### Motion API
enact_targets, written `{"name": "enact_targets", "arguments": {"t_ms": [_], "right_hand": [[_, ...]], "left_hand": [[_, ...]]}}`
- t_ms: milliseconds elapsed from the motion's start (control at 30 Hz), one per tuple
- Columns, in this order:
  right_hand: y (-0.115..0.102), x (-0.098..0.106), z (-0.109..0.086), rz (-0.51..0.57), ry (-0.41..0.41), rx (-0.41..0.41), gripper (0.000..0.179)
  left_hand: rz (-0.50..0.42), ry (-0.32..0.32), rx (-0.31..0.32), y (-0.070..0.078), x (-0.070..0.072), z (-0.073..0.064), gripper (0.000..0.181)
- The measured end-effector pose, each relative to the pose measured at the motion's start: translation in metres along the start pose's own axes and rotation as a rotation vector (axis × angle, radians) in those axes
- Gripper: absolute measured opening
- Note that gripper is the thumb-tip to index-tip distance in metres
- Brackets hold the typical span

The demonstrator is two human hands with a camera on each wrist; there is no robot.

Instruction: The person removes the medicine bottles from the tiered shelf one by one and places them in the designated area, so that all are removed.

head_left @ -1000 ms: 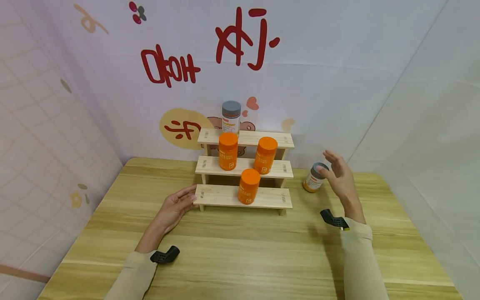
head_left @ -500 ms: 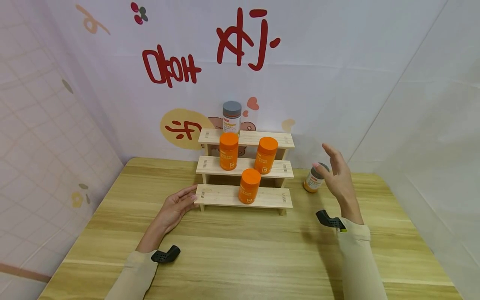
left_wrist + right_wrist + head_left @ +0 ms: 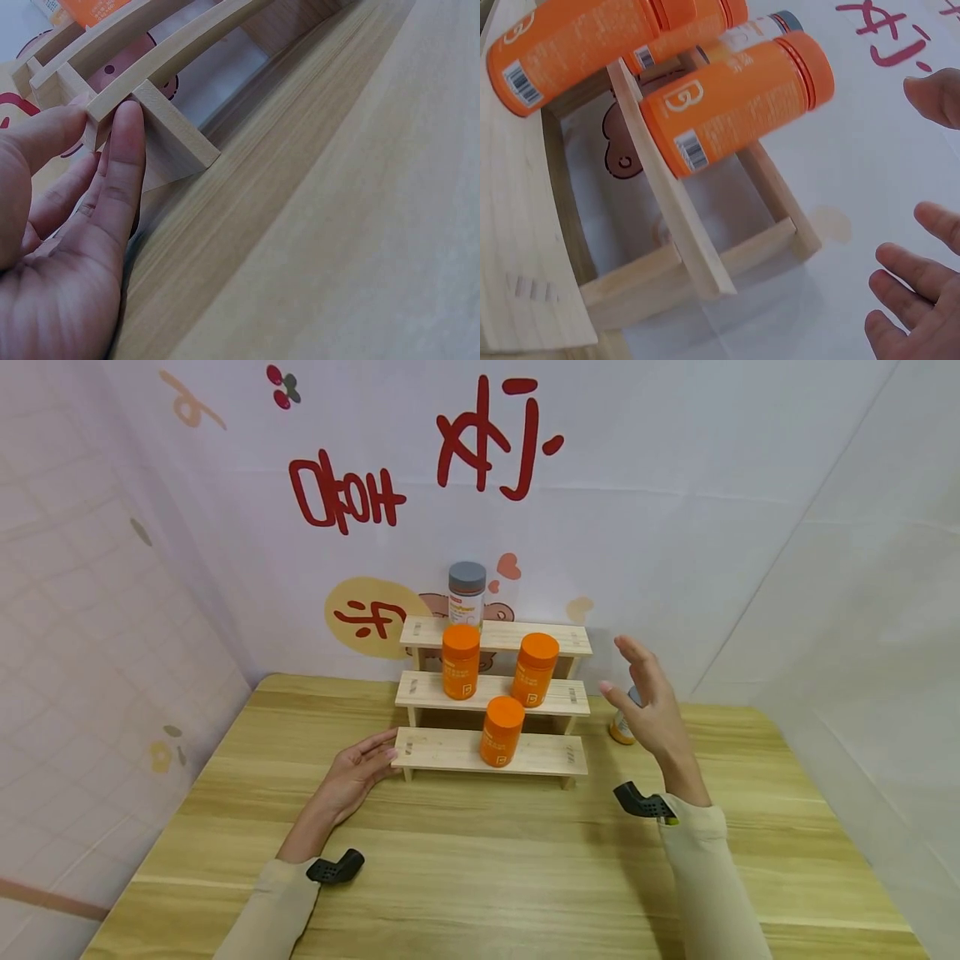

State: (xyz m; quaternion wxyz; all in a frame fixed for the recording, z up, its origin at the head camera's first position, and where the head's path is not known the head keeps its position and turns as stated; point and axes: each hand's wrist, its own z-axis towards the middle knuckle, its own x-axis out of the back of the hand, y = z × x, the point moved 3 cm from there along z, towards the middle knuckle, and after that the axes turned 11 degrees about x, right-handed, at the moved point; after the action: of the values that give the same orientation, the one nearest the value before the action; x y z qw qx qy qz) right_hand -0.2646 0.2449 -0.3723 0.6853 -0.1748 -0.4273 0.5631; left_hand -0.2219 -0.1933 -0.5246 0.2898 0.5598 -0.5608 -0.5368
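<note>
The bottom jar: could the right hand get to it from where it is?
Probably yes: the right hand is open and holds nothing, and nothing stands between it and the bottom jar.

The head view looks forward and down from above the desk (image 3: 480, 868), far enough back to frame the left hand (image 3: 351, 783), right hand (image 3: 651, 718), whole shelf (image 3: 442, 750) and wall (image 3: 637, 527). The left wrist view, tilted and very near, faces the shelf's end past the fingers. The right wrist view, also tilted, looks closely at the orange jars (image 3: 739, 105), which the head view shares.
</note>
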Motion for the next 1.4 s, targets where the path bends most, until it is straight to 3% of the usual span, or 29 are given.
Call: {"name": "enact_targets", "arguments": {"t_ms": [733,1067,1400], "right_hand": [[-0.036,-0.031,0.063,0.034,-0.193,0.042,0.073],[-0.048,-0.045,0.095,0.06,-0.236,-0.017,0.072],[-0.053,-0.061,0.124,0.007,-0.3,-0.148,0.073]], "left_hand": [[-0.001,-0.01,-0.001,0.001,0.0,-0.001,0.063],[-0.003,-0.006,0.01,0.0,0.0,-0.001,0.062],[0.009,0.005,0.011,0.0,0.001,0.0,0.062]]}}
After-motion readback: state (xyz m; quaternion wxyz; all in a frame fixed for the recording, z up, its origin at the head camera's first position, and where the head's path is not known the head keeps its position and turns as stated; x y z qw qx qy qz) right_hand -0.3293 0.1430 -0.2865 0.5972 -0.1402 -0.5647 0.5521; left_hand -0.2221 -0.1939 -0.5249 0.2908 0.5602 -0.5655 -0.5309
